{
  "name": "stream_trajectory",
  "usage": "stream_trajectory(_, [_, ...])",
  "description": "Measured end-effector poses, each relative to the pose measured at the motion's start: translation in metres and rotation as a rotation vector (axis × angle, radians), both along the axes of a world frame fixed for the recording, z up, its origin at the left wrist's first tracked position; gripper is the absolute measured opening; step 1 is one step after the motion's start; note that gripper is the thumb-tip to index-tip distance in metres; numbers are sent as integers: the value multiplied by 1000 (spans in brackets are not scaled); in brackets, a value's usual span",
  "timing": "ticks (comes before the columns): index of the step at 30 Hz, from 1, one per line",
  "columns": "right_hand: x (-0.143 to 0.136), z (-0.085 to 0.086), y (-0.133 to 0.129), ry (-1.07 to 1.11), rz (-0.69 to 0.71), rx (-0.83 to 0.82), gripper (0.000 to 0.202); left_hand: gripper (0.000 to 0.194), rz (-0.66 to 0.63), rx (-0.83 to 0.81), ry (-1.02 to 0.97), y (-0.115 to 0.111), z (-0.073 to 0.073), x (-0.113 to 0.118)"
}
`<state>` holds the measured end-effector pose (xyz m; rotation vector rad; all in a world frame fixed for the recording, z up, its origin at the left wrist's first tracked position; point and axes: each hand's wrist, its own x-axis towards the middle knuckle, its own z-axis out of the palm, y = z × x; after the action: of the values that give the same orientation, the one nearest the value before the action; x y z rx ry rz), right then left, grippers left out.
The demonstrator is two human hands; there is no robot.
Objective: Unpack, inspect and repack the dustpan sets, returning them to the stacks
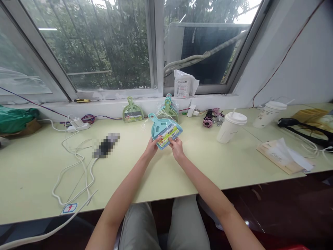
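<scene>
A blue dustpan set (164, 130) with a yellow-green label is held up over the pale table (203, 173), its handle pointing up and left. My left hand (152, 147) grips its lower left edge. At the lower right edge, my right hand (177, 146) pinches it, fingers on the label. Clear plastic wrap shows around the handle. Behind it, a stack of dustpans with a green one in front (168, 108) leans near the window wall. A separate green dustpan set (133, 113) stands to the left of the stack.
White cables and a power strip (78, 125) lie left, near a blurred object (106, 146). Rightward are a pink-black cord bundle (208, 119), two lidded cups (231, 127) (269, 114), a tissue pack (283, 156) and black glasses (307, 133). A white package (181, 87) sits on the sill.
</scene>
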<state>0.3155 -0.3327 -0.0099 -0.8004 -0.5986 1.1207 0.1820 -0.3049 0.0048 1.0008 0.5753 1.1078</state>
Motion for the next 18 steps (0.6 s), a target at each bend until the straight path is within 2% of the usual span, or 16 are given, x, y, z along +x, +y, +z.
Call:
stream_trajectory(7, [11, 1, 1, -34, -71, -46, 30, 54, -173, 10, 117, -5, -5, 7])
stream_trajectory(14, [22, 2, 3, -117, 85, -156, 25, 53, -39, -4, 87, -2, -10, 5])
stream_trajectory(16, [24, 3, 4, -97, 52, -128, 26, 56, -91, -14, 112, -6, -14, 9])
stream_trajectory(18, [27, 4, 5, -73, -2, -87, 28, 56, -213, -28, 120, -11, -16, 17])
